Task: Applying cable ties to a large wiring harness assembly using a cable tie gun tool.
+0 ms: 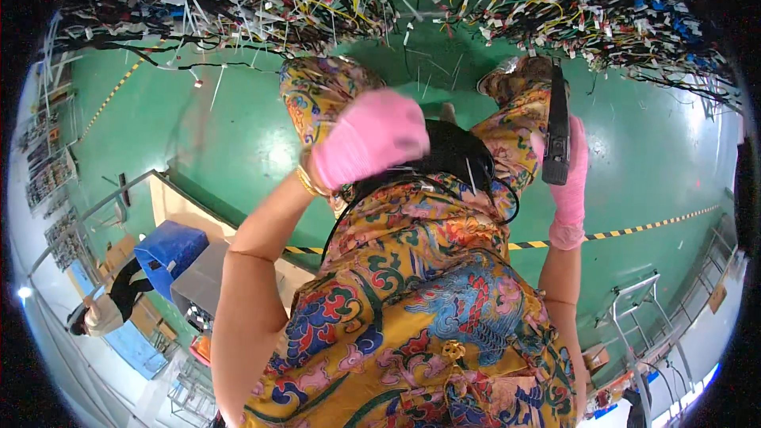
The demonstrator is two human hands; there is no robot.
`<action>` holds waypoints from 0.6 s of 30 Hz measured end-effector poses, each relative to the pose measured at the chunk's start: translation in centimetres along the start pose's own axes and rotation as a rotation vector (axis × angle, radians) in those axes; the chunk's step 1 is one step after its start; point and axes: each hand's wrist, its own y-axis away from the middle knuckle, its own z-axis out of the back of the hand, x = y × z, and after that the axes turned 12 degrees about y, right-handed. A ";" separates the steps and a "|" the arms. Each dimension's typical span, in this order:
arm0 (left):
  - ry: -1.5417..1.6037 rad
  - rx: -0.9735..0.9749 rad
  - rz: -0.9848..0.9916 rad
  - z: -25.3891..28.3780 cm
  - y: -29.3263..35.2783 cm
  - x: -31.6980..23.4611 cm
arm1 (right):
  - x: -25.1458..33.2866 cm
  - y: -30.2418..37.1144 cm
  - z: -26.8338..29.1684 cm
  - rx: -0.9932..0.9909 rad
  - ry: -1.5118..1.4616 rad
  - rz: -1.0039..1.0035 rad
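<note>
Hands are both in pink gloves. The left hand (374, 136) is just left of the black lump (460, 147) in the lap, partly overlapping it from this view, curled and blurry, so I can't tell if it's pinching anything. Right of the lump, the right hand (577, 168) is wrapped around a long black tool (558, 123). Beyond the lump, tangled wires (277, 8) stretch left to right.

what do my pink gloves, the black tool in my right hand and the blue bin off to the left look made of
Pink gloves: probably knitted fabric, matte, judging by the faintly ribbed, snug cuffs. Black tool: plastic or coated metal; its dark, slightly glossy surface leaves that open. Blue bin: likely moulded plastic, evenly coloured and smooth-looking.
</note>
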 end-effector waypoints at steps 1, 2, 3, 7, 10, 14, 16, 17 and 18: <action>0.088 0.224 0.018 -1.2 0.3 -0.5 | 0.2 0.1 0.1 0.034 0.048 0.009; 0.029 0.222 0.017 -2.2 0.4 -0.7 | 0.3 0.1 0.0 0.063 0.095 0.025; -0.043 0.266 0.055 -3.0 0.7 -0.9 | 0.4 0.1 0.1 0.067 0.137 0.033; -0.199 0.222 0.088 -4.3 1.4 -0.5 | 0.7 0.1 0.0 0.066 0.095 0.079; -0.272 0.117 -0.030 -5.0 1.3 0.1 | 0.7 0.3 -0.1 0.024 0.178 0.135; -0.221 0.173 0.079 -6.5 1.2 0.2 | 0.8 0.8 -0.3 0.016 0.136 0.103; -0.249 0.187 0.110 -7.1 1.6 0.3 | 0.7 0.9 -0.4 0.021 0.087 0.063; -0.304 0.232 0.076 -7.3 1.8 0.4 | 0.7 0.9 -0.5 0.063 0.070 0.021; -0.358 0.283 0.035 -7.4 2.0 0.5 | 0.6 0.9 -0.5 0.102 0.054 -0.019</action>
